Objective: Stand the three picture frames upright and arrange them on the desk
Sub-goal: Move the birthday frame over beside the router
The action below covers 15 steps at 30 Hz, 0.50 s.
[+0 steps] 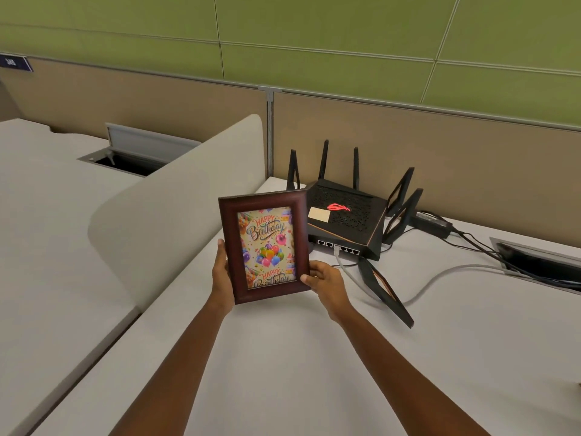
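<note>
Left hand (222, 272) & right hand (323, 276) both grip the birthday picture frame (265, 245) by its lower side edges, upright above the desk (283, 372) near the router (344, 223), probably to set it standing.

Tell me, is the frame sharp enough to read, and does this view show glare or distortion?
Head view: the frame is sharp, its "Happy Birthday" print readable, with no glare on it. Head view: the wide lens bends the wall seams toward the borders. Head view: the light is soft and even; the label at top left is blurred.
</note>
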Available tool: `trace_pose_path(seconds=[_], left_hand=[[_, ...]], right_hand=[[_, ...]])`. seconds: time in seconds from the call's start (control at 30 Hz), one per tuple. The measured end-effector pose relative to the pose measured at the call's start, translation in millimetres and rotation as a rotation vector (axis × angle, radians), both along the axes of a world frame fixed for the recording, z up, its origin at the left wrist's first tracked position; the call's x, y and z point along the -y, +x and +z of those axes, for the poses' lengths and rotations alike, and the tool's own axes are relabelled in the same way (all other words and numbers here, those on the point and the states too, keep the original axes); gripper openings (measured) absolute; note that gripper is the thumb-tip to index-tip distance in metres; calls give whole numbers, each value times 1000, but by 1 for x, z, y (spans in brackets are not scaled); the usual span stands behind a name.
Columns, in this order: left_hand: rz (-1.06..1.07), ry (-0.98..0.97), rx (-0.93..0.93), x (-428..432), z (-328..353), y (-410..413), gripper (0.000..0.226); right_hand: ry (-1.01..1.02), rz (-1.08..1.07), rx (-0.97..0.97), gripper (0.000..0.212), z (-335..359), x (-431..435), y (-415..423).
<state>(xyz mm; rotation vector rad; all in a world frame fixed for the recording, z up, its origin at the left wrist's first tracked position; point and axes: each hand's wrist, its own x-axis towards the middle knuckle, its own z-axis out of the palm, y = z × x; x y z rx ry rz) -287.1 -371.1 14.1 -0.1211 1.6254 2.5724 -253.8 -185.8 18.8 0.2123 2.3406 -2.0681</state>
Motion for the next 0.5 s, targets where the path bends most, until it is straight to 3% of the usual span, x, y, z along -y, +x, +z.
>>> trace_pose_path(seconds=[0.17,0.5], left_hand=[[56,72,46,3,-10,-19,53],[52,-40,96,8,-16,-38,57]], right_hand=[[16,-22,7,27,-11,5,-16],[24,-23,43,29,-24,13,-26]])
